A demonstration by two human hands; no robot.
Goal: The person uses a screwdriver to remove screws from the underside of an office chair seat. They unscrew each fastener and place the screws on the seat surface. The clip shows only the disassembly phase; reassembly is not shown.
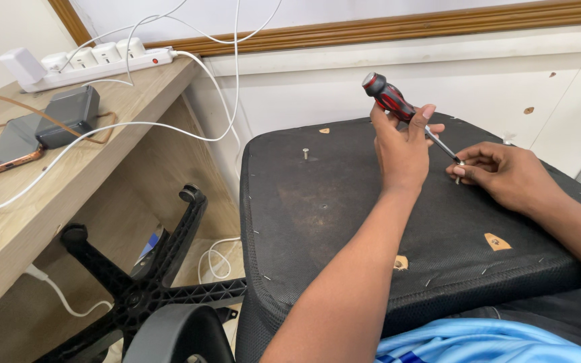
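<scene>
Pale wall with a wood rail behind; upturned black seat (317, 202) lying across the lap, underside up, filling the middle of the view.

Left hand (401, 151) closed round the red-and-black handle of the screwdriver (388, 97), shaft slanting down to the right. Right hand (506, 175) at the far right part of the seat, fingertips pressed together on a small screw (459, 168), with the driver's tip right at its head. Cannot tell whether the tip is fully seated.

By the look of it, a screw being steadied and turned at that spot. Calls for keeping the tip in the head, the shaft in line with the screw, and the pinching fingers out from under the blade.

Second screw (306, 154) standing proud near the seat's far left edge, well apart from both hands. Staples and torn tan patches dotted over the fabric. Black star base (156, 282) on the floor at left. Desk (35, 222) beside it, carrying a power strip (89, 60), white cables (129, 128), a dark box (68, 114). Nothing between the hands and the screw; left forearm crossing over the seat's middle.
</scene>
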